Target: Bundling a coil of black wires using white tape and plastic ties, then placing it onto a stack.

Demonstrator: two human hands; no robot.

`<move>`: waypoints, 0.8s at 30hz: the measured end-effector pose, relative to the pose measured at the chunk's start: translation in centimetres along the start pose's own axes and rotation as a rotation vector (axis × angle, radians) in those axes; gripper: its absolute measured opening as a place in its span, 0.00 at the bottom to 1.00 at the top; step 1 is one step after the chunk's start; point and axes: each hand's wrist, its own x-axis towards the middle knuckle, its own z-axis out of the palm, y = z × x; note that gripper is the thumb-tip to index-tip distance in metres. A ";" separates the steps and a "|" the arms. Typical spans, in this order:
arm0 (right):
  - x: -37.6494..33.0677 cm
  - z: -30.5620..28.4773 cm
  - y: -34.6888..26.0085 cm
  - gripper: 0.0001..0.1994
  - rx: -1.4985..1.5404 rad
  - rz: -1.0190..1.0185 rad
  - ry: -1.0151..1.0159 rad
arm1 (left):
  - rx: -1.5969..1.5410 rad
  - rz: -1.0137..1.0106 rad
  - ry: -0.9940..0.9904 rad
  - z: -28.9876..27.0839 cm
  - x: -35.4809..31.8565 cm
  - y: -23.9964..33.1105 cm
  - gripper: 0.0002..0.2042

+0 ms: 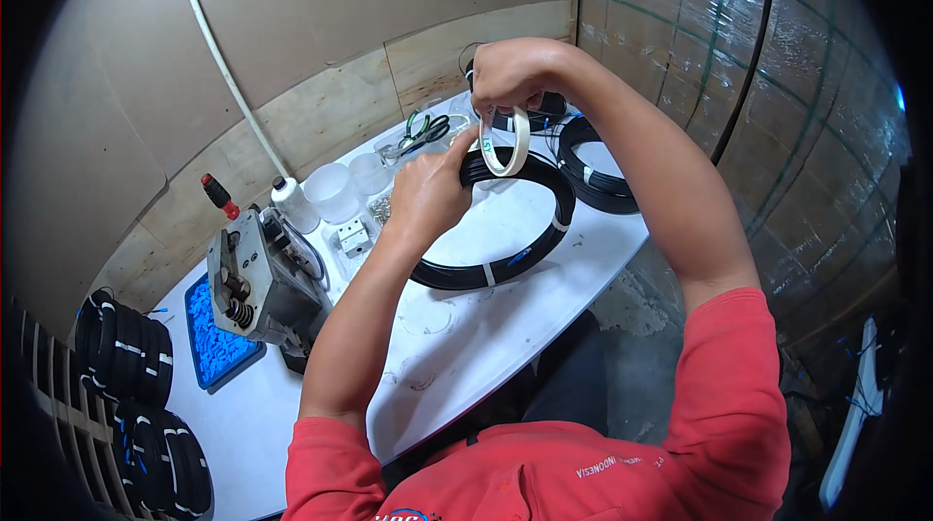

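A coil of black cable (451,277) leans over the white table in front of me, with white tape bands around it at the near side and the right. My left hand (428,195) is closed on the coil's upper left part, its index finger stretched toward the tape. Above the coil's far side, my right hand (518,74) grips a roll of white tape (521,145), which hangs down against the cable. Part of the coil is hidden behind the roll and my left hand. Whether a strip of tape is stuck to the coil there, I cannot tell.
Left of my arm stand a grey metal machine (262,278) and a blue tray of small blue pieces (228,338). Scissors (426,135), clear tubs (332,192) and a white bottle (293,204) sit farther back. More black coils lie at back right (595,171) and far left (124,351).
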 end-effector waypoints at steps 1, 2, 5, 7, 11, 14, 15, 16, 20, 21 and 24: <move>0.1 0.0 0.0 0.09 -0.003 0.000 0.001 | -0.004 0.003 -0.002 0.0 0.0 0.0 0.31; 0.2 0.0 0.0 0.09 -0.006 0.000 0.003 | -0.009 0.006 -0.003 0.1 0.1 0.0 0.30; 0.2 0.1 -0.3 0.09 -0.032 0.009 -0.006 | -0.002 -0.014 -0.017 0.0 0.2 0.0 0.28; -0.1 0.1 -0.7 0.09 -0.033 0.009 -0.003 | -0.008 0.004 -0.013 0.0 0.2 -0.2 0.27; -0.5 0.0 -0.8 0.08 -0.034 0.028 -0.031 | -0.046 0.068 0.024 0.2 0.2 -0.2 0.22; -1.5 0.3 -1.1 0.09 -0.041 -0.001 -0.046 | -0.026 0.040 -0.002 -0.1 0.2 0.1 0.21; -2.1 0.3 -1.2 0.09 -0.041 0.002 -0.046 | -0.027 0.042 -0.003 -0.2 0.3 0.2 0.21; -2.9 0.4 -1.6 0.10 -0.099 -0.012 -0.012 | -0.026 0.032 -0.020 -0.3 0.3 0.2 0.20; -6.4 2.8 -1.9 0.12 -0.101 -0.064 0.200 | -0.022 0.024 -0.032 -0.9 0.0 0.3 0.19; -7.6 3.8 -1.8 0.12 -0.041 -0.070 0.266 | -0.024 0.021 -0.035 -0.5 0.0 0.1 0.19; -9.6 8.0 -1.1 0.13 0.151 -0.123 0.370 | -0.052 0.060 0.003 0.0 0.0 -0.2 0.20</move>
